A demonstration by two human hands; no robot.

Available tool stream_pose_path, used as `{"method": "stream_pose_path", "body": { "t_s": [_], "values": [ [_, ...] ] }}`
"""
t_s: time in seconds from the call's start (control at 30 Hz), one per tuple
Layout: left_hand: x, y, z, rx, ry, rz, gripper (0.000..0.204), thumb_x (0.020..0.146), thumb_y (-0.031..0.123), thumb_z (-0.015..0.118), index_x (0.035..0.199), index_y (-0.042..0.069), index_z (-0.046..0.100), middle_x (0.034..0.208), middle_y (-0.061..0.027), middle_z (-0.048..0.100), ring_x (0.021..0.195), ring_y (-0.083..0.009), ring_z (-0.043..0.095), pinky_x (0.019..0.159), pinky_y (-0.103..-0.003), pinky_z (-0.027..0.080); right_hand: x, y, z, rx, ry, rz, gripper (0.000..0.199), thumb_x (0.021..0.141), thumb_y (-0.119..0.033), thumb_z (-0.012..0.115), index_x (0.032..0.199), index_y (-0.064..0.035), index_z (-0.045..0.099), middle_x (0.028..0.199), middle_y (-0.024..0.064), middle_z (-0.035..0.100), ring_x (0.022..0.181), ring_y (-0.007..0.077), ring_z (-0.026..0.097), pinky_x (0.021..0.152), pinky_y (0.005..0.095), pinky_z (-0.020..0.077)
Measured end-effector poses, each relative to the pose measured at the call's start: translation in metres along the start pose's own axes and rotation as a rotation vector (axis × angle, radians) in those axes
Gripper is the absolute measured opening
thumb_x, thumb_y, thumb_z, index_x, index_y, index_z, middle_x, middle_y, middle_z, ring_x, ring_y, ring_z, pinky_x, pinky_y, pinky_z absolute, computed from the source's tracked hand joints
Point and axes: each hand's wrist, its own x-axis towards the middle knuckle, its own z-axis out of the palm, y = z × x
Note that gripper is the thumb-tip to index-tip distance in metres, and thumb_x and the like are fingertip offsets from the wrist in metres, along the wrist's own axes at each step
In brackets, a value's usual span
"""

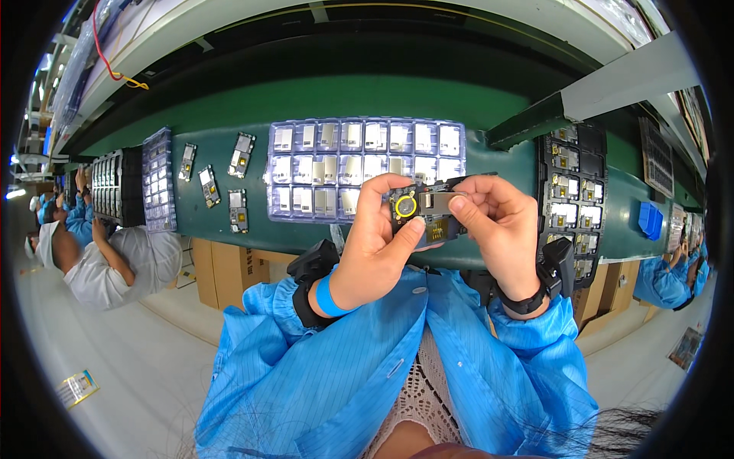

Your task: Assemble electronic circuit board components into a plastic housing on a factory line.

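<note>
Before my chest, both hands hold one small dark circuit board [438, 229] above the near edge of the bench. My left hand [367, 256] pinches its left part, the thumb near a round yellow-rimmed component [405, 205]. My right hand [506, 226] is closed on the board's right side, its thumb pressed against a silver rectangular metal plate [436, 201] lying on the board. The right fingers behind the board are partly hidden. Just beyond my hands is a clear plastic tray [269, 191] with rows of silver-white flat pieces in its compartments.
Left of the clear tray, several loose circuit boards [238, 210] lie on the green bench [210, 145], with another clear tray [159, 222] farther left. On the right are a black tray [592, 164] of boards, a slanted metal post [566, 107] and a blue bin [651, 220]. Co-workers sit at both sides.
</note>
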Motion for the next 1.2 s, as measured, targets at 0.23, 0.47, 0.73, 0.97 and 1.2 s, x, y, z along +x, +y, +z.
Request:
{"method": "stream_pose_path", "body": {
  "t_s": [0.23, 0.47, 0.73, 0.97, 1.2],
  "values": [
    [0.000, 0.000, 0.001, 0.015, 0.004, -0.005, 0.038, 0.084, -0.004, 0.039, 0.116, 0.005, 0.022, 0.105, -0.0130, 0.046, 0.094, -0.0146, 0.050, 0.080, -0.031, 0.047, 0.000, 0.003, 0.001, 0.002, 0.010, -0.020, 0.011, 0.074, -0.002, 0.062, 0.083, 0.0029, 0.058, 0.066, 0.0017, 0.058, 0.056, 0.0020, 0.049, 0.051, 0.0161, 0.0398],
    [0.001, -0.002, -0.002, 0.047, -0.015, -0.001, 0.038, 0.084, -0.004, 0.040, 0.116, 0.006, 0.022, 0.105, -0.0129, 0.047, 0.095, -0.0149, 0.049, 0.081, -0.032, 0.046, 0.000, 0.014, 0.002, -0.080, 0.075, -0.097, 0.015, 0.071, -0.003, 0.064, 0.084, 0.0033, 0.059, 0.061, 0.0024, 0.058, 0.051, 0.0023, 0.048, 0.046, 0.0175, 0.0385],
    [0.006, -0.007, -0.006, 0.210, 0.024, 0.096, 0.031, 0.085, -0.002, 0.044, 0.110, 0.006, 0.029, 0.094, -0.0069, 0.052, 0.082, -0.0059, 0.048, 0.069, -0.019, 0.041, -0.005, 0.002, 0.009, -0.259, 0.184, -0.186, 0.013, 0.067, -0.003, 0.067, 0.076, 0.0019, 0.058, 0.059, 0.0074, 0.059, 0.044, 0.0076, 0.051, 0.043, 0.0200, 0.0404],
    [0.007, -0.001, 0.000, 0.305, 0.095, 0.066, 0.025, 0.085, 0.003, 0.046, 0.109, 0.000, 0.039, 0.088, -0.0037, 0.053, 0.074, -0.0030, 0.046, 0.063, -0.017, 0.039, -0.005, 0.003, 0.007, -0.438, 0.256, -0.427, 0.013, 0.063, -0.006, 0.069, 0.072, -0.0022, 0.060, 0.062, 0.0072, 0.059, 0.052, 0.0173, 0.055, 0.046, 0.0258, 0.0438],
    [0.009, -0.002, -0.001, 0.290, 0.101, 0.056, 0.023, 0.086, 0.005, 0.047, 0.108, 0.000, 0.041, 0.089, -0.0043, 0.054, 0.076, -0.0036, 0.048, 0.066, -0.018, 0.041, -0.004, 0.003, 0.007, -0.523, 0.312, -0.514, 0.014, 0.061, -0.005, 0.070, 0.071, -0.0035, 0.061, 0.069, 0.0064, 0.055, 0.060, 0.0178, 0.054, 0.049, 0.0266, 0.0439]
  ]
}}
